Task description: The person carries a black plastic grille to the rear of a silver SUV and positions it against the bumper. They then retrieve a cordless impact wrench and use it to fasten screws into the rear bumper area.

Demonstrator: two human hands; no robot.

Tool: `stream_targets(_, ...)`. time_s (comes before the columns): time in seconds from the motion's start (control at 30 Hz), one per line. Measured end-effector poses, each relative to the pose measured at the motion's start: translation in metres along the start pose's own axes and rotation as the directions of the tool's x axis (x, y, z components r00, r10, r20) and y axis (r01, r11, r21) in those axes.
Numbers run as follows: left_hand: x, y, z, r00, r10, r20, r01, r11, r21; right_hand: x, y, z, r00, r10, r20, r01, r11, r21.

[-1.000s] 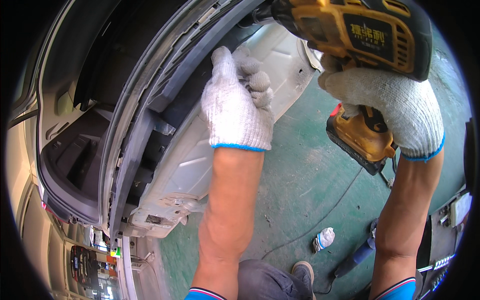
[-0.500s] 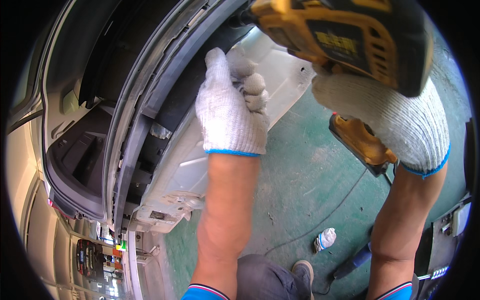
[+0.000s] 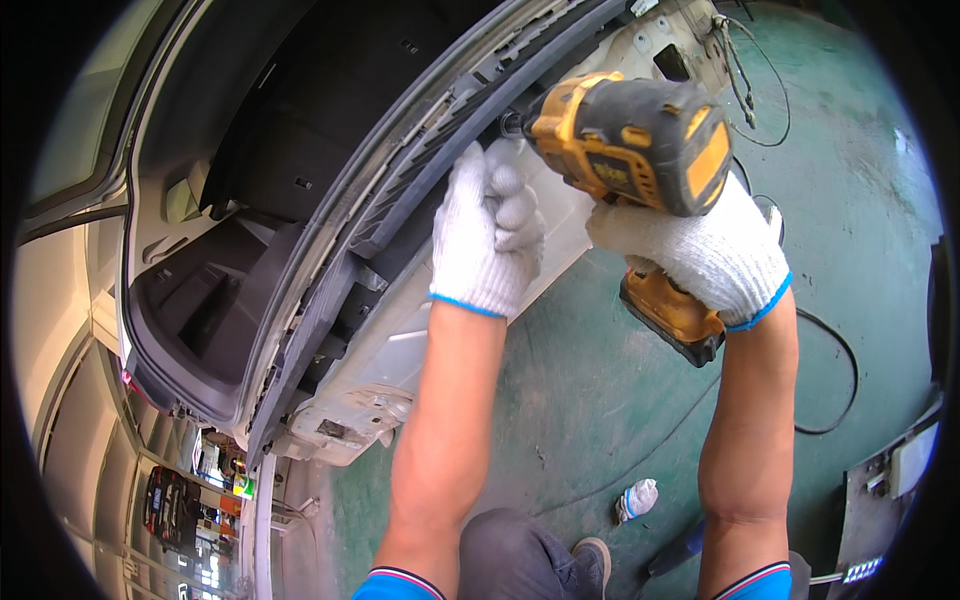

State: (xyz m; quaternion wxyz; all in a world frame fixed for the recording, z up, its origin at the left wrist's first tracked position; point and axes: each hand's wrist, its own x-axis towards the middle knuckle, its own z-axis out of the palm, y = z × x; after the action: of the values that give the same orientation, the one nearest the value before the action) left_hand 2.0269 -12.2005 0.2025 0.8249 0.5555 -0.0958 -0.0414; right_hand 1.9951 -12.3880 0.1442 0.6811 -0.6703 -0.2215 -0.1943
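Note:
My right hand (image 3: 700, 250), in a white knit glove with a blue cuff, is wrapped round the grip of a yellow and black cordless impact driver (image 3: 625, 140). Its nose points left, close to the dark trim edge of a car's open rear end. The tool's battery base (image 3: 672, 318) hangs below my hand. Just beneath the nose is my left hand (image 3: 490, 235), gloved alike, with fingers curled in and thumb up against the rear panel. What its fingers hold, if anything, is hidden. The pale rear body panel (image 3: 560, 225) runs under both hands.
A dark cargo area (image 3: 330, 120) opens at the left. Cables (image 3: 850, 370) trail over the green floor (image 3: 560, 400), where a crumpled white glove (image 3: 638, 498) lies near my shoe (image 3: 592, 565). Loose wiring (image 3: 745, 90) hangs from the panel's far end. Another vehicle (image 3: 168, 508) stands beyond, lower left.
The view has shifted, so more of the panel's far end shows. The impact driver has moved left and away, its nose now close above my left hand. My left hand stays curled at the panel.

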Motion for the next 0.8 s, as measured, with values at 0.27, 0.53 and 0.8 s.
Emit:
stream_targets(0.27, 0.040, -0.008, -0.013, 0.865, 0.289, 0.410, -0.428, 0.851, 0.305, 0.009, -0.010, 0.003, 0.982, -0.182, -0.047, 0.145, 0.891, -0.431)
stream_targets(0.53, 0.026, -0.013, -0.004, 0.959, 0.117, 0.257, -0.126, 0.992, 0.018, -0.022, -0.009, 0.004, 0.976, -0.164, -0.140, 0.093, 0.907, -0.411)
stream_targets(0.8, -0.002, -0.066, -0.002, 0.952, -0.235, -0.195, 0.247, 0.968, 0.039, -0.086, 0.070, -0.015, 0.945, 0.312, -0.097, -0.168, 0.718, 0.676)
